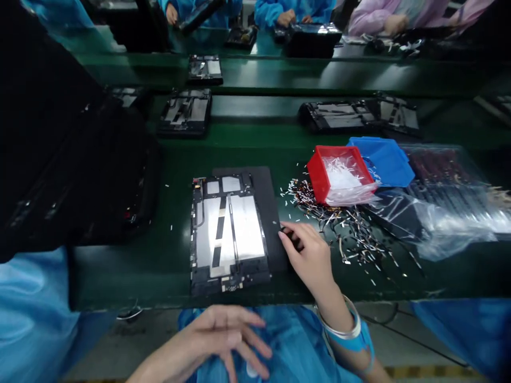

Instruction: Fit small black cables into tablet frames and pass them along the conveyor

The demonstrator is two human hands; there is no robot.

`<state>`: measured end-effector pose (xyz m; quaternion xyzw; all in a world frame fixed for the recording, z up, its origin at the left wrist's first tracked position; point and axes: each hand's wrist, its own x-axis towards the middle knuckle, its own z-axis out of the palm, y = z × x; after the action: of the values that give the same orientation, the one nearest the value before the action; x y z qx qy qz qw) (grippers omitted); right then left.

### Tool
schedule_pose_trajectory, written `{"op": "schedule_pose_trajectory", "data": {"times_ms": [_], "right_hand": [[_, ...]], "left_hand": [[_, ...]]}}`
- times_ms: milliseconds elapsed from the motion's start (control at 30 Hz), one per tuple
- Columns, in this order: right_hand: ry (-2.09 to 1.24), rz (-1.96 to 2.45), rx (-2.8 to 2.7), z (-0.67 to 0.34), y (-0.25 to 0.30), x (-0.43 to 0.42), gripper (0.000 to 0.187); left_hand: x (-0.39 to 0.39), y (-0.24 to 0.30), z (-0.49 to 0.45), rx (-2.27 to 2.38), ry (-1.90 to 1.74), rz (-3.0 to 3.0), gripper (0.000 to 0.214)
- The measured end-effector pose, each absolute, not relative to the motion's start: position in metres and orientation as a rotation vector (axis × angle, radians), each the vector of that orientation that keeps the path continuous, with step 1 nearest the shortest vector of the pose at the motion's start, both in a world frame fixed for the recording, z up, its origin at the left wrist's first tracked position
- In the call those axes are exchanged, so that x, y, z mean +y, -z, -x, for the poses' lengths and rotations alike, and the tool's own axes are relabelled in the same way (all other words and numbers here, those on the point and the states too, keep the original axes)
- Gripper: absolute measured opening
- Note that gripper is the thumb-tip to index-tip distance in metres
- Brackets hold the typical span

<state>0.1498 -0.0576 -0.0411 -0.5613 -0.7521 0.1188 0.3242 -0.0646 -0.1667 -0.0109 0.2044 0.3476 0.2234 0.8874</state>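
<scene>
An opened tablet (247, 229) lies flat on the green bench, with silver battery panels and dark ribbon strips facing up. Under it, a black pad (269, 213) sticks out along the top and right side. My right hand (309, 252) is at the pad's right edge, thumb and index finger brought together; what is between the fingertips, if anything, is too small to make out. Below the bench's front edge, my left hand (227, 340) hovers over my lap with fingers spread, holding nothing.
A red bin (313, 173) of small white pieces and a blue bin (387, 162) stand right, beside a heap of small cables (359, 234) and clear plastic packaging (451, 229). Black devices (131, 213) are stacked left. More opened tablets (187, 111) lie behind; co-workers sit opposite.
</scene>
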Motion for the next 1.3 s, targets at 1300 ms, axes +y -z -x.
{"op": "schedule_pose_trajectory", "data": {"times_ms": [1300], "right_hand": [[-0.120, 2.078, -2.588, -0.222, -0.003, -0.051, 0.015]], "left_hand": [[-0.036, -0.023, 0.051, 1.128, -1.054, -1.537, 0.024]]}}
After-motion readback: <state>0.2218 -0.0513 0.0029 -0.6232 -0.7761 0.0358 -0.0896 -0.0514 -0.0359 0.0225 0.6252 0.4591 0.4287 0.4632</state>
